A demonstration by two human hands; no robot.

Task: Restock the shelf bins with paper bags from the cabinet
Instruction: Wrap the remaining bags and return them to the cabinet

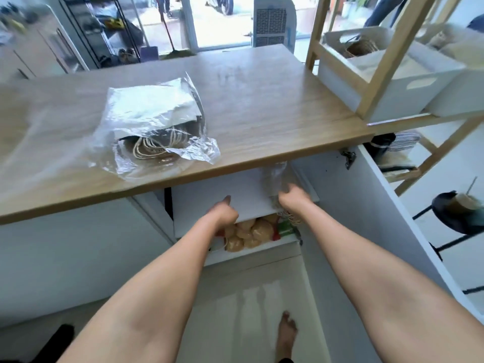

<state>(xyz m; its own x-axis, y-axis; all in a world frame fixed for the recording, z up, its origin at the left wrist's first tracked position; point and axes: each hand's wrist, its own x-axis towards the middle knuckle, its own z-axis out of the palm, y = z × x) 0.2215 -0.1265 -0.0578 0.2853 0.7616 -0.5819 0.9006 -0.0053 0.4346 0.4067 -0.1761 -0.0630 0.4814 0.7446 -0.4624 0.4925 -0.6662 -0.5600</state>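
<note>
Both bare arms stretched forward, left hand (222, 213) fisted, right hand (290, 197) curled, gripping

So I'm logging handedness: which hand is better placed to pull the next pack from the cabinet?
Right. The right hand already grips a plastic-wrapped pack under the counter; the left hand only holds the shelf edge.
</note>
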